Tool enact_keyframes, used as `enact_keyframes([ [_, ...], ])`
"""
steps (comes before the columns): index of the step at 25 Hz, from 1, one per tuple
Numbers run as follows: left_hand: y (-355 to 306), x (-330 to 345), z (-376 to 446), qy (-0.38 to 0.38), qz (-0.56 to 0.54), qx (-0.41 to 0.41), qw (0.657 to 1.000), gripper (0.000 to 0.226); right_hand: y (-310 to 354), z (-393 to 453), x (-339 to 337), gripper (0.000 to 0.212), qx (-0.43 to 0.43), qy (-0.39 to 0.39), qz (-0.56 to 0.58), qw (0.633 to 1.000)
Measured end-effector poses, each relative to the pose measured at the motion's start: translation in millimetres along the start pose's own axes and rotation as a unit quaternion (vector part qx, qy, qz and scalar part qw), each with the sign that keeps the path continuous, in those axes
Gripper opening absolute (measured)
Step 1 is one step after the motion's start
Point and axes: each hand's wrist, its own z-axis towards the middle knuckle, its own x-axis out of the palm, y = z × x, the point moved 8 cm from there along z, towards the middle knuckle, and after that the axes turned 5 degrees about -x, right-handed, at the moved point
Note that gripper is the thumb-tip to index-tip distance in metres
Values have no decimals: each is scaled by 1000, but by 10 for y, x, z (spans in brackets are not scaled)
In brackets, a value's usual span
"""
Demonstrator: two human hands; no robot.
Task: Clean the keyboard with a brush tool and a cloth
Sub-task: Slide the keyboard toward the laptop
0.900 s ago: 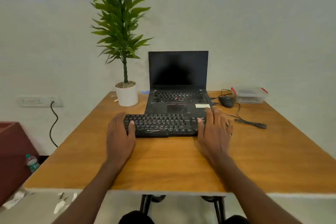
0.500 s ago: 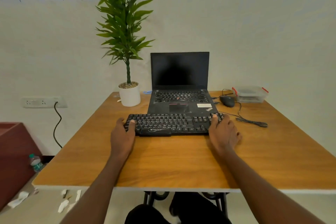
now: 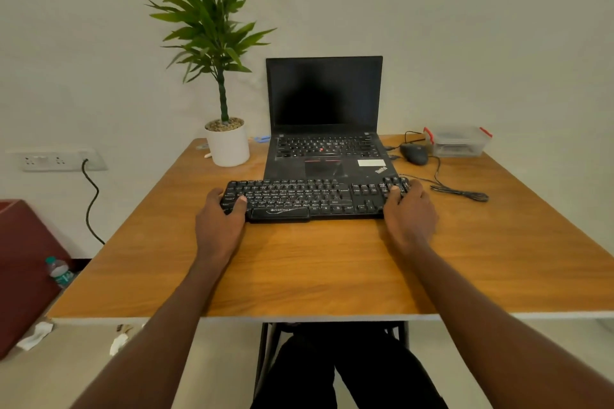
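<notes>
Now, the scene as it stands:
Keyboard: a black keyboard (image 3: 314, 197) lies flat on the wooden table (image 3: 332, 262), lengthwise across the view, its far edge just in front of the laptop's front edge, possibly touching it.
Left hand: the left hand (image 3: 221, 221) grips the keyboard's left end, thumb lying on the keys, the other fingers curled around the end and out of sight.
Right hand: the right hand (image 3: 410, 214) grips the keyboard's right end in the same manner, thumb on the number-pad keys, fingers wrapped over the edge.
Hands together: well apart, one clamped on each end of the keyboard, both forearms reaching in from the near edge of the table.
Laptop: an open black laptop (image 3: 324, 129) sits behind the keyboard, screen dark and upright.
Plant: a green plant in a white pot (image 3: 227, 144) stands on the table to the left of the laptop.
Mouse: a dark mouse (image 3: 413, 154) rests to the right of the laptop, with a loose black cable (image 3: 460, 192) trailing beside it.
Container: a clear plastic box (image 3: 458, 141) with red clips sits at the far right corner, just beside the mouse.
Floor: a plastic bottle (image 3: 59, 272) stands on the floor at the left, against a dark red piece of furniture; scraps of paper lie nearby.
Brush and cloth: cannot be made out anywhere in view.
</notes>
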Motion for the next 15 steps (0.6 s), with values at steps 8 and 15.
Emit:
enact_keyframes([
  [8,-69,-246,-367,-19,-59,-23,998,53,-71,-397,-371,45,40,-13,106,993],
  [15,-58,-621,-1099,-64,-44,17,997,44,-312,-993,-914,40,33,-60,113,991],
])
